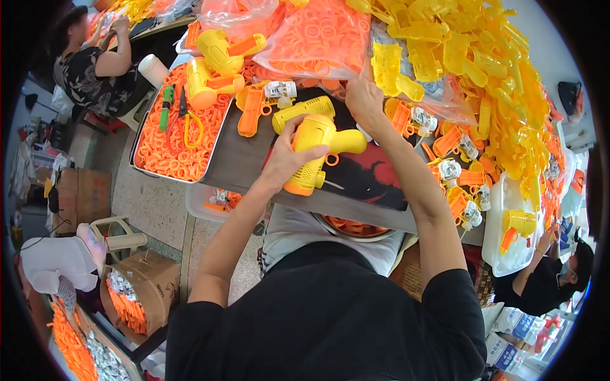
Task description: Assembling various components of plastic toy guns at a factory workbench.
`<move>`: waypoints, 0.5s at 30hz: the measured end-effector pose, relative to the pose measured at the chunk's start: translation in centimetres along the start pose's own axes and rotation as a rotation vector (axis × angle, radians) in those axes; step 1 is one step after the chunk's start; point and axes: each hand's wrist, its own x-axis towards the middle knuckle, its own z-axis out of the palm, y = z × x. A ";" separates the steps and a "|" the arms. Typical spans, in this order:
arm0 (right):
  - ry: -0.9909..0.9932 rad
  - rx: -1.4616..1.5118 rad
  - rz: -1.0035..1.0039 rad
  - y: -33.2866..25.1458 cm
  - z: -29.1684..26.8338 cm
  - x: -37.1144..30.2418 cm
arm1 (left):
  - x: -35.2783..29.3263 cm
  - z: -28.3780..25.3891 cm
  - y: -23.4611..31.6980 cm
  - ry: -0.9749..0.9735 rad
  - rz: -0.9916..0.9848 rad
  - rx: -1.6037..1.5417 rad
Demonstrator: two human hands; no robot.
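My left hand (281, 164) is clamped round a yellow gun-shaped toy (318, 136), thumb across its side, fingers wrapping the far edge. I have it just above the dark mat (372, 198), in front of my chest. My right hand (365, 105) has its fingers bent together at the lower corner of a clear plastic bag (311, 41); I can't tell whether they pinch anything.

The bag is thin, creased and glossy, packed with round orange rings. A metal tray (170, 178) at my left has a narrow rim and a deep tangle of the same kind of rings. Hard yellow shells (470, 57) pile up at my right, ribbed and hollow, and a slim yellow half-shell (306, 113) lies just behind the toy.

The toy itself is bright plastic: a fat, rounded barrel, finely textured low down, a smooth, stubby grip pointing right, orange at its near end, and an orange ring-shaped trigger beneath the grip.
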 end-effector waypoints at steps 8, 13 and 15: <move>-0.946 1.482 0.535 3.9 -8.5 -6.0 | -1.5 -3.9 0.6 0.096 -0.083 -0.243; -0.878 1.272 0.560 3.2 -6.0 -8.4 | -5.5 -4.9 0.9 0.084 -0.086 -0.362; -0.572 1.002 0.408 3.1 -5.1 -9.3 | -7.1 -5.3 0.3 0.245 0.026 -0.237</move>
